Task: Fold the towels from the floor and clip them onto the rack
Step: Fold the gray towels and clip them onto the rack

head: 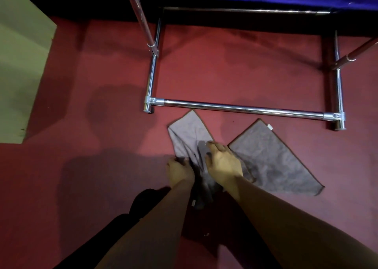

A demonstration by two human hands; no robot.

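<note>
Head view, looking down at a red carpet (102,74). Centre: a grey towel (187,132), rumpled and partly gathered, lies on the floor with its far corner pointing toward 12 o'clock, just short of the chrome rack base (243,107). The left hand (180,171), at the towel's 7 o'clock edge, is closed around a bunched fold of the cloth. The right hand (223,162) rests palm-down on the same towel at its 4 o'clock side, fingers loosely extended and pressing the fabric; whether they pinch any of it cannot be told. At 3 o'clock from the hands, a second grey towel (274,158) lies flat as a diamond, a small white tag at its far corner, its near-left edge touching or just beside the first. The rack's near bar runs from 9 to 3 o'clock beyond both towels. A pale green panel (20,64) stands at 10 o'clock.
</note>
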